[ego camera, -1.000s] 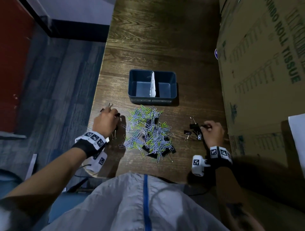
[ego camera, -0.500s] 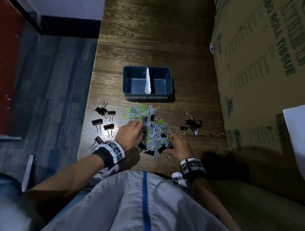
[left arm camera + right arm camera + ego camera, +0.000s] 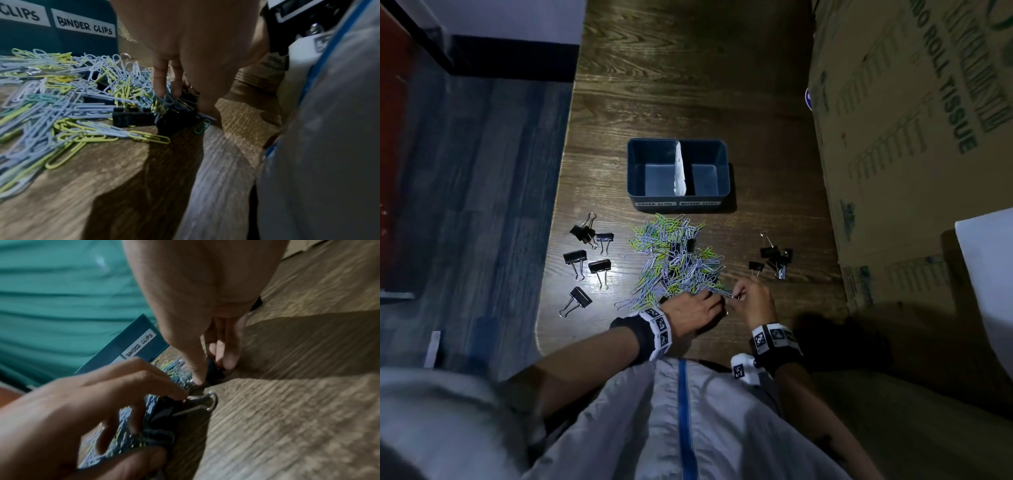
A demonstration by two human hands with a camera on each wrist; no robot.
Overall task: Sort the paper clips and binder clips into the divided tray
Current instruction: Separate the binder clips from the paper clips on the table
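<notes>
The dark blue divided tray stands beyond a heap of blue and yellow-green paper clips, with black binder clips buried in the heap. Its front labels read paper clips on the left and binder clips on the right. Both compartments look bare. At the heap's near right corner, my left hand grips a black binder clip tangled with paper clips. My right hand pinches another black binder clip between thumb and fingers, close beside the left hand.
Several black binder clips lie loose left of the heap, and a smaller cluster lies to its right. A large cardboard box walls off the table's right side. The table edge runs along the left.
Both hands left the side groups of binder clips, came in to the near edge of the heap, and now meet at its near right corner, each gripping a binder clip.
</notes>
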